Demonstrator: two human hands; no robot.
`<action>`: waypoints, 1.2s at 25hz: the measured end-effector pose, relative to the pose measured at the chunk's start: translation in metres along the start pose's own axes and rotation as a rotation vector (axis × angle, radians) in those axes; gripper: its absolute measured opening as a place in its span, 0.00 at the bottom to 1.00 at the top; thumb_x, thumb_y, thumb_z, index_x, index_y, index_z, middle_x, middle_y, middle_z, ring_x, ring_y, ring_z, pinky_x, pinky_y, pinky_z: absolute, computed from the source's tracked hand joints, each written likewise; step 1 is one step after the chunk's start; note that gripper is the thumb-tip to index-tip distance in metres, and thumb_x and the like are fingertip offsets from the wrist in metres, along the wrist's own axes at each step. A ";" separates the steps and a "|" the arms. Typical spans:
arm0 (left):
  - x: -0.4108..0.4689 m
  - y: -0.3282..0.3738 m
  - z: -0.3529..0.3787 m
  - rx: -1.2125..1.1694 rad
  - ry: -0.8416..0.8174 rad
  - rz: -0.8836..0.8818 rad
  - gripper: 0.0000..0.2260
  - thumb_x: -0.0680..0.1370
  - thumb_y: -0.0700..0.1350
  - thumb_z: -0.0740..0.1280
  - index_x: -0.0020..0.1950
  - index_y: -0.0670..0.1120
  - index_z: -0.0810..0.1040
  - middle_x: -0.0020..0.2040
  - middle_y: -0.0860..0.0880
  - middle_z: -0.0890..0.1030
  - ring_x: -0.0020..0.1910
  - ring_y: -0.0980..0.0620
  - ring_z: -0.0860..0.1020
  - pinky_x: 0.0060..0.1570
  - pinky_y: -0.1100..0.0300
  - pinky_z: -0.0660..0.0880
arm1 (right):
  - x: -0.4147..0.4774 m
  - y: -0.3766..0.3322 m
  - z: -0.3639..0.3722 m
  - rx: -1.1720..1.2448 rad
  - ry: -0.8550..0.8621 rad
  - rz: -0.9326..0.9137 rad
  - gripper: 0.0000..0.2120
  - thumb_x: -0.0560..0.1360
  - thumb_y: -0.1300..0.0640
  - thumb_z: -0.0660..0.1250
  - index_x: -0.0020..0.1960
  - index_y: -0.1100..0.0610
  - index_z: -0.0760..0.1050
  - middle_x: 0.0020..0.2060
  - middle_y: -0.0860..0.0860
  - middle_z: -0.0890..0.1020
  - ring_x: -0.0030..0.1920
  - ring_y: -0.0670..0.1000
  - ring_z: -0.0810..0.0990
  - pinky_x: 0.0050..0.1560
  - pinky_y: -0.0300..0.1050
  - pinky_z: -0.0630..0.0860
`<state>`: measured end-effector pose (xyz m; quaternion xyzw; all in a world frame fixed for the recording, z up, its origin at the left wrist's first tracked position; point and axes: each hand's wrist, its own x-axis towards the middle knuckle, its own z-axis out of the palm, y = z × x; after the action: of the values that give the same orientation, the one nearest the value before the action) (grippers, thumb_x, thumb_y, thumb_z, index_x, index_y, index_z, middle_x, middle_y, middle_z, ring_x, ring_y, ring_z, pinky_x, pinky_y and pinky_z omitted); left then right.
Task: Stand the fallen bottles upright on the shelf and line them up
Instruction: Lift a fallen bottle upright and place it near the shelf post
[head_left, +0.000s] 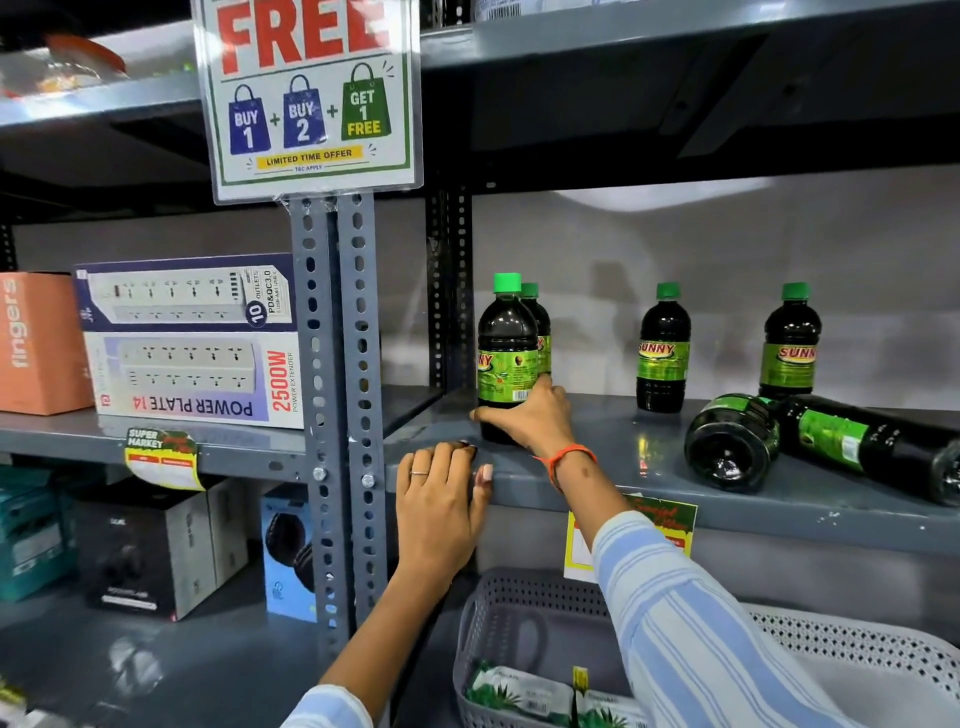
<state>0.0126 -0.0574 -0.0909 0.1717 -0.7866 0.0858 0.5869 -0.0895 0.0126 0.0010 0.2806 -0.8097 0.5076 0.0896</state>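
Grey metal shelf (649, 470) carries four upright bottles; two fallen bottles (831, 441) lie far right. Full, smooth and probably heavy, they are best gripped mid-body. Right hand (535, 421) is clamped on the left bottle (506, 358); left hand (439, 499) is spread open on the edge.

A single head-worn wide-angle view looks forward and slightly down, close to the grey shelf (675, 467), straight at its front edge. The slotted upright post (337, 364) stands left of centre; lines bow toward the frame edges.
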 end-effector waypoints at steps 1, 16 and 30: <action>0.000 0.001 0.000 0.000 0.005 -0.009 0.25 0.82 0.55 0.45 0.46 0.42 0.77 0.43 0.45 0.79 0.40 0.43 0.73 0.47 0.52 0.65 | 0.001 0.001 0.000 -0.043 0.004 0.000 0.48 0.58 0.43 0.78 0.68 0.62 0.62 0.62 0.62 0.72 0.65 0.62 0.70 0.65 0.53 0.71; -0.007 0.007 -0.001 -0.004 0.039 -0.057 0.25 0.82 0.55 0.44 0.46 0.42 0.75 0.46 0.42 0.78 0.47 0.44 0.70 0.54 0.49 0.66 | 0.004 0.003 -0.004 0.110 -0.037 -0.039 0.52 0.59 0.53 0.79 0.74 0.60 0.52 0.64 0.62 0.73 0.63 0.62 0.73 0.63 0.53 0.74; -0.009 0.011 -0.003 -0.009 0.015 -0.097 0.23 0.82 0.54 0.43 0.47 0.42 0.71 0.46 0.42 0.76 0.47 0.44 0.70 0.59 0.48 0.64 | -0.016 0.000 -0.020 0.203 -0.301 -0.172 0.23 0.62 0.55 0.78 0.55 0.57 0.79 0.52 0.55 0.84 0.54 0.54 0.81 0.58 0.48 0.77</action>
<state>0.0133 -0.0445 -0.0980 0.2065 -0.7731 0.0550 0.5972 -0.0789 0.0362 0.0035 0.4290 -0.7316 0.5295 -0.0181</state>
